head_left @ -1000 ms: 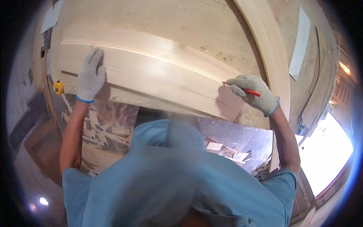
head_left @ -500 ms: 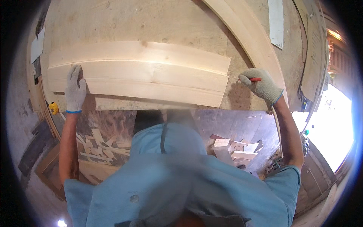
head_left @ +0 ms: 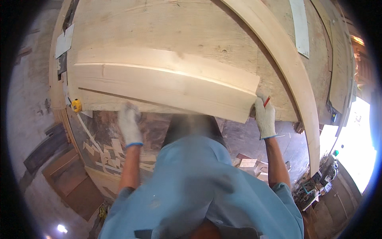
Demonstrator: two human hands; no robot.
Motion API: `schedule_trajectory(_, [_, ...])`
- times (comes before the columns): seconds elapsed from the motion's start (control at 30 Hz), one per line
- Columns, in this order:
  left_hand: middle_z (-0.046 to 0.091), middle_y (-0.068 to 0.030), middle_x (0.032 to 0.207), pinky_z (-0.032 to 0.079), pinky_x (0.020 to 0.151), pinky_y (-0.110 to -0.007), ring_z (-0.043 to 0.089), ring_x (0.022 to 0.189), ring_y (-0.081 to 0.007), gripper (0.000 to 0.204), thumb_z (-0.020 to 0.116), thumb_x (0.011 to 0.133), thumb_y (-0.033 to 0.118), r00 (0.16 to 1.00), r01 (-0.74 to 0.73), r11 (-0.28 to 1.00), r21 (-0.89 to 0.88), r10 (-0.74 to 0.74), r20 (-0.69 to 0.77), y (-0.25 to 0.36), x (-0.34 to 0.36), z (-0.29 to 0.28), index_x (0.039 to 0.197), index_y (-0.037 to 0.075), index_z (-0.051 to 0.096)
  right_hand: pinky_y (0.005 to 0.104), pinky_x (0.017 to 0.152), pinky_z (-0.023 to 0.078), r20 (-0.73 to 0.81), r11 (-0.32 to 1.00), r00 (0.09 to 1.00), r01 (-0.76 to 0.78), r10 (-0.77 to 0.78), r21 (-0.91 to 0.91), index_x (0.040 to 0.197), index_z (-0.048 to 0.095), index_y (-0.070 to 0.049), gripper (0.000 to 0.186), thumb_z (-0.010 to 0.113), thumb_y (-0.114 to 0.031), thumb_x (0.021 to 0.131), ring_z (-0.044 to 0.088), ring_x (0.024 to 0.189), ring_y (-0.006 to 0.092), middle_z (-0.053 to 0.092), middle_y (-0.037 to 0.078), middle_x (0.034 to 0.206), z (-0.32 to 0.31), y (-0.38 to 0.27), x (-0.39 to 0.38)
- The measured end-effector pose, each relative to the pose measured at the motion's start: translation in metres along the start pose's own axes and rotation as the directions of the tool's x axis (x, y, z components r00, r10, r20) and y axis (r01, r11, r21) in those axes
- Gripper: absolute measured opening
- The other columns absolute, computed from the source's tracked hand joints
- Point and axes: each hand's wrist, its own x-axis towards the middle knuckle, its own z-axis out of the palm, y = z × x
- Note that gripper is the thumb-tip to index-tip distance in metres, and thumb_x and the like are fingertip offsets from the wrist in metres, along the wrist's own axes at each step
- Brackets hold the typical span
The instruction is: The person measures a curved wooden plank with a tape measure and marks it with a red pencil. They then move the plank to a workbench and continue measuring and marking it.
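Observation:
Pale, gently curved wooden boards (head_left: 167, 85) lie side by side or overlapping on the plywood bench top (head_left: 151, 24), with a long bright edge running between them. Their right end slants toward me and reaches past the bench's front edge. My right hand (head_left: 264, 121), in a white knitted glove with a blue cuff, is closed at that right end, touching it. A slim red pencil (head_left: 267, 101) sticks up from its fingers. My left hand (head_left: 130, 123), gloved alike, hovers near the front edge, apart from the boards. Motion smears its fingers.
A long curved wooden piece (head_left: 292, 65) sweeps down the right side, beyond the bench edge. A yellow tape measure (head_left: 76, 105) sits at the front left corner. Wood offcuts (head_left: 113, 155) lie below on the left, more (head_left: 250, 163) on the right. A white strip (head_left: 299, 28) lies far right.
My left hand has left the boards and come toward me and rightward. My right hand has moved from beside the boards to their right end. The boards now slant more toward me there.

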Motion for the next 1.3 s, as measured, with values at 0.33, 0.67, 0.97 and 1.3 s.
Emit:
schedule_trajectory(0.33, [0.064, -0.0187, 0.12, 0.055, 0.098, -0.041, 0.065, 0.109, -0.0287, 0.044, 0.064, 0.097, 0.026, 0.929, 0.2, 0.896, -0.396, -0.045, 0.366, -0.074, -0.052, 0.031, 0.132, 0.002, 0.053, 0.0457, 0.083, 0.049, -0.113, 0.691, 0.754, 0.518, -0.647, -0.504, 0.116, 0.068, -0.007, 0.029, 0.061, -0.008, 0.087, 0.063, 0.102, 0.0374, 0.069, 0.019, 0.107, 0.024, -0.053, 0.007])
schedule_trajectory(0.67, [0.065, -0.0224, 0.125, 0.045, 0.105, -0.041, 0.061, 0.119, -0.0324, 0.037, 0.059, 0.098, 0.014, 0.769, -0.126, 0.985, 0.117, 0.023, 0.639, -0.077, -0.074, 0.014, 0.13, -0.005, 0.057, 0.0466, 0.081, 0.05, 0.008, 0.745, 0.859, 0.448, -0.511, -0.495, 0.1, 0.072, -0.008, 0.019, 0.063, -0.012, 0.084, 0.064, 0.094, 0.0377, 0.069, 0.017, 0.097, 0.066, -0.015, -0.095])
schedule_trajectory(0.97, [0.062, -0.0099, 0.125, 0.047, 0.103, -0.036, 0.056, 0.118, -0.0199, 0.031, 0.052, 0.097, 0.001, 0.631, 0.249, 0.924, -0.289, 0.072, 0.772, -0.096, -0.062, -0.002, 0.127, -0.002, 0.059, 0.048, 0.075, 0.054, 0.122, 0.92, 0.95, 0.308, -0.286, -0.243, 0.091, 0.074, -0.01, 0.02, 0.063, -0.025, 0.085, 0.067, 0.086, 0.0408, 0.07, 0.018, 0.09, 0.123, 0.031, -0.156])
schedule_trajectory(1.3, [0.056, -0.0046, 0.096, 0.052, 0.084, -0.031, 0.057, 0.089, -0.0184, 0.006, 0.059, 0.095, 0.006, 0.567, 0.32, 0.942, -0.098, -0.108, 0.816, -0.056, -0.084, 0.03, 0.101, 0.005, 0.059, 0.0472, 0.064, 0.051, -0.153, 0.927, 0.95, 0.217, -0.273, -0.306, 0.082, 0.072, -0.01, 0.014, 0.062, -0.02, 0.084, 0.066, 0.074, 0.038, 0.069, 0.017, 0.081, 0.067, 0.005, -0.181])
